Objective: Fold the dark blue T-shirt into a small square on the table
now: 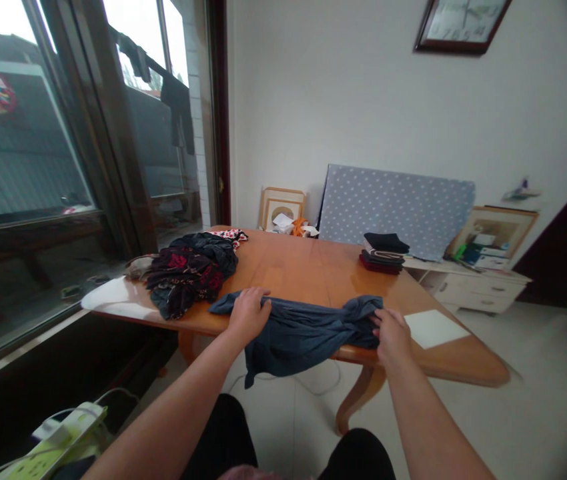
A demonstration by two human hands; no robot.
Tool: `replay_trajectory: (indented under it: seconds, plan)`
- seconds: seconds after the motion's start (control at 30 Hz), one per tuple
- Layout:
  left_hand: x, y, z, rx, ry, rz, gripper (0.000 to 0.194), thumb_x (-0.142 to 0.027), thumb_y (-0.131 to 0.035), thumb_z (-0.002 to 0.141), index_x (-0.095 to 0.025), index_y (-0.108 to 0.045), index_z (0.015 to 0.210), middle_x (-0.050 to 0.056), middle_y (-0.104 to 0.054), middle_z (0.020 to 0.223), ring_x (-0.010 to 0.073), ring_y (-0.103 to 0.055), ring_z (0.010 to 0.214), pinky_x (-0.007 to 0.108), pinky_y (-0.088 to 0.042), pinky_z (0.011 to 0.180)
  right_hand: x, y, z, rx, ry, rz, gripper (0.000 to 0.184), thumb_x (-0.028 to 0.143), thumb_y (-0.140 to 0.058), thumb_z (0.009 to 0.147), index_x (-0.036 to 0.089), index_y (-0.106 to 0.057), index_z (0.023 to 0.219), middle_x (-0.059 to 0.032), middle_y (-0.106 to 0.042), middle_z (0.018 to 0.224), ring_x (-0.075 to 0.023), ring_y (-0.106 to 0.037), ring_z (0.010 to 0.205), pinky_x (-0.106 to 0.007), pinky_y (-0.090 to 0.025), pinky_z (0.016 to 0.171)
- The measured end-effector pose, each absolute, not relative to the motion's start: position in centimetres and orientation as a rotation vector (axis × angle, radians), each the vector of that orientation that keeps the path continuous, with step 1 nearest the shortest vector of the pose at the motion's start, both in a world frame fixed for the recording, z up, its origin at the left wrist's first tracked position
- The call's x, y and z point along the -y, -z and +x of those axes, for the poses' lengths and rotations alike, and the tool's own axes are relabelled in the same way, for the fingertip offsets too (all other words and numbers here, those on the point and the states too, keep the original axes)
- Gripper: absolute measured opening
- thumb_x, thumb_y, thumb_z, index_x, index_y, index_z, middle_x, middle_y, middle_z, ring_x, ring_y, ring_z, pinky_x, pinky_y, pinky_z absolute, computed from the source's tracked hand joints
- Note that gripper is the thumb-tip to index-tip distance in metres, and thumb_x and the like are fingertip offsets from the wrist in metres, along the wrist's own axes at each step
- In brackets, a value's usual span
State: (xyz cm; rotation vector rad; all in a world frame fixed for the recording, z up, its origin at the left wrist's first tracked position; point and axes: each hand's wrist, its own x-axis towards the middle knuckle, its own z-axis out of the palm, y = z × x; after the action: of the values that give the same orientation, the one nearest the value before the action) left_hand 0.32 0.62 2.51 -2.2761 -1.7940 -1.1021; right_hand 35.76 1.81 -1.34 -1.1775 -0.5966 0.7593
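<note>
A crumpled dark blue garment (pixel 303 330) lies along the near edge of the table, its lower part hanging over. Whether it is a shirt or trousers I cannot make out. My left hand (pixel 251 315) is closed on its left part, the fingertips partly hidden. At the other end, my right hand (pixel 391 333) pinches the bunched cloth between thumb and fingers. Between the hands the cloth's upper edge runs nearly straight. Left of my left hand is a heap of rumpled dark clothes (pixel 188 270), some with red patterns.
A neat stack of folded clothes (pixel 383 253) sits at the right of the wooden table (pixel 293 260). A white sheet (pixel 436 328) lies near the right corner. Power strips (pixel 58 440) with cords are on the lower left. Behind stands a low white cabinet (pixel 488 290).
</note>
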Motion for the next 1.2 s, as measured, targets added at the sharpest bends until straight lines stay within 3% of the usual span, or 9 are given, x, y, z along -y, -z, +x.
replay_trajectory:
  seconds: [0.23, 0.4, 0.53, 0.63, 0.73, 0.87, 1.03, 1.1, 1.2]
  plan:
    - [-0.4, -4.4, 5.5, 1.531, 1.243, -2.658, 0.031, -0.029, -0.056, 0.091, -0.018, -0.062, 0.119, 0.010, -0.067, 0.120, 0.0241, -0.061, 0.114, 0.038, -0.047, 0.100, -1.4, -3.0, 33.6, 0.613, -1.192, -0.708, 0.020, 0.024, -0.072, 0.065, 0.021, -0.060, 0.081, 0.0013, -0.071, 0.084, -0.0140, -0.066, 0.075, -0.025, -0.053, 0.065]
    - [0.2, -8.1, 9.0, 1.319, 1.229, -2.835, 0.060, -0.028, -0.061, 0.086, -0.024, -0.046, 0.144, 0.010, -0.058, 0.136, 0.0229, -0.061, 0.113, 0.037, -0.051, 0.096, -0.8, -5.2, 30.5, 0.716, -1.279, -0.649, 0.022, 0.032, -0.077, 0.071, 0.022, -0.062, 0.082, 0.0000, -0.071, 0.085, -0.0158, -0.065, 0.074, -0.027, -0.052, 0.064]
    - [0.9, -11.1, 10.7, 1.180, 1.117, -2.822, 0.081, -0.018, -0.062, 0.079, -0.034, -0.032, 0.153, 0.005, -0.038, 0.156, 0.0257, -0.049, 0.132, 0.038, -0.049, 0.100, 0.1, -6.4, 28.2, 0.829, -1.301, -0.699, 0.026, 0.033, -0.081, 0.068, 0.022, -0.063, 0.084, 0.0018, -0.069, 0.076, -0.0139, -0.061, 0.065, -0.025, -0.047, 0.057]
    - [0.6, -12.2, 11.3, 1.047, 0.983, -2.852, 0.069, -0.011, -0.056, 0.078, -0.035, -0.050, 0.142, 0.003, -0.049, 0.147, 0.0237, -0.053, 0.126, 0.036, -0.048, 0.099, 0.4, -6.9, 27.2, 0.873, -1.300, -0.724, 0.026, 0.032, -0.080, 0.067, 0.022, -0.063, 0.084, 0.0032, -0.066, 0.072, -0.0114, -0.057, 0.061, -0.023, -0.045, 0.057]
    - [-0.6, -12.3, 11.2, 1.045, 1.042, -2.853, 0.040, -0.011, -0.051, 0.082, -0.027, -0.070, 0.113, 0.004, -0.067, 0.113, 0.0199, -0.062, 0.104, 0.031, -0.050, 0.089, 0.5, -7.0, 26.9, 0.910, -1.267, -0.799, 0.028, 0.030, -0.075, 0.069, 0.023, -0.065, 0.094, 0.0024, -0.067, 0.077, -0.0119, -0.058, 0.063, -0.024, -0.046, 0.059]
    - [-2.0, -12.3, 10.8, 1.144, 1.244, -2.829, 0.019, -0.014, -0.055, 0.080, -0.018, -0.073, 0.087, 0.005, -0.069, 0.086, 0.0189, -0.062, 0.087, 0.029, -0.049, 0.081, 0.7, -6.9, 27.4, 1.035, -0.983, -0.990, 0.049, 0.025, -0.069, 0.068, 0.026, -0.064, 0.117, 0.0009, -0.070, 0.092, -0.0150, -0.062, 0.074, -0.024, -0.047, 0.062]
    - [-1.6, -12.5, 11.3, 0.937, 1.475, -3.102, 0.022, -0.012, -0.056, 0.078, -0.018, -0.073, 0.090, 0.004, -0.072, 0.089, 0.0176, -0.065, 0.085, 0.030, -0.050, 0.082, 1.2, -7.3, 27.5, 1.398, -0.978, -0.819, 0.077, 0.020, -0.072, 0.066, 0.028, -0.052, 0.140, -0.0013, -0.069, 0.113, -0.0168, -0.063, 0.091, -0.028, -0.050, 0.079]
    - [-1.3, -12.2, 11.4, 0.942, 1.662, -3.165, 0.025, -0.016, -0.057, 0.081, -0.018, -0.072, 0.100, 0.005, -0.072, 0.096, 0.0174, -0.066, 0.088, 0.030, -0.052, 0.082, 1.1, -7.6, 27.5, 1.456, -1.015, -0.751, 0.065, 0.022, -0.074, 0.067, 0.025, -0.060, 0.131, -0.0016, -0.070, 0.113, -0.0180, -0.063, 0.095, -0.030, -0.049, 0.084]
    - [-1.6, -10.9, 10.7, 1.286, 1.875, -2.987, 0.034, -0.027, -0.061, 0.084, -0.015, -0.066, 0.115, 0.008, -0.072, 0.104, 0.0182, -0.067, 0.089, 0.031, -0.054, 0.081, 0.4, -7.9, 28.4, 1.375, -0.860, -0.944, 0.035, 0.031, -0.075, 0.071, 0.019, -0.072, 0.104, -0.0012, -0.072, 0.095, -0.0196, -0.063, 0.088, -0.030, -0.048, 0.081]
